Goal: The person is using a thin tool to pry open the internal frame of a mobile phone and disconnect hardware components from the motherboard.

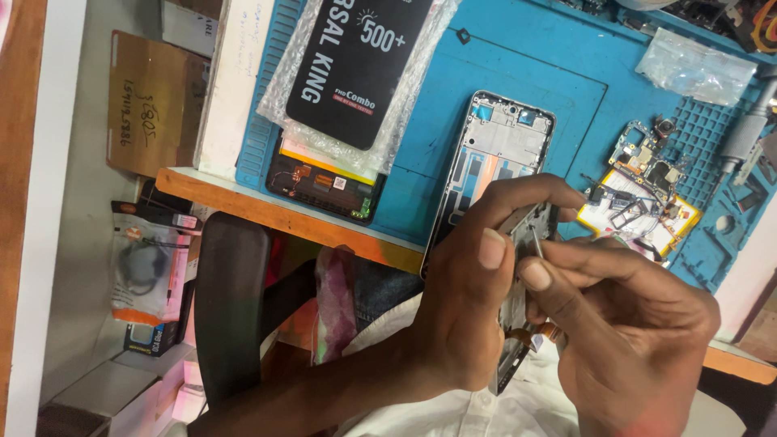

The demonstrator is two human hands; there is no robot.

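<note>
Left hand: left hand point(473, 299) grips a grey metal phone frame part point(518, 283) held on edge above the lap; thumb and curled fingers pressed against its sides, forefinger arched over its top end.
Right hand: right hand point(627, 324) has thumb and forefinger pinched together on a thin metal tool point(537, 243), whose tip meets the upper end of the held part.
Held part, location: in front of the bench edge, between both hands, well apart from the mat; its lower end shows below the left palm, with a small orange flex strip point(541, 330) beside it.
Bench surface: blue silicone work mat point(453, 121) on a wooden-edged bench point(243, 198).
On mat, centre: stripped silver phone chassis point(494, 154), lying flat; its lower part is hidden behind the left hand.
On mat, right: loose circuit boards and small brackets on a yellow-edged white sheet point(643, 206); single pieces too small to tell apart.
On mat, left: black printed card in bubble wrap point(356, 65), overlapping a black display panel with orange flex point(324, 182); card cut off at the top edge.
Top right: clear plastic bag point(696, 69); grey cylindrical tool point(745, 133), partly out of view.
Below bench: black chair back point(231, 299); packaged goods on shelving point(150, 275), blurred.
Hidden: contact point of tool and part obscured by the fingers.
</note>
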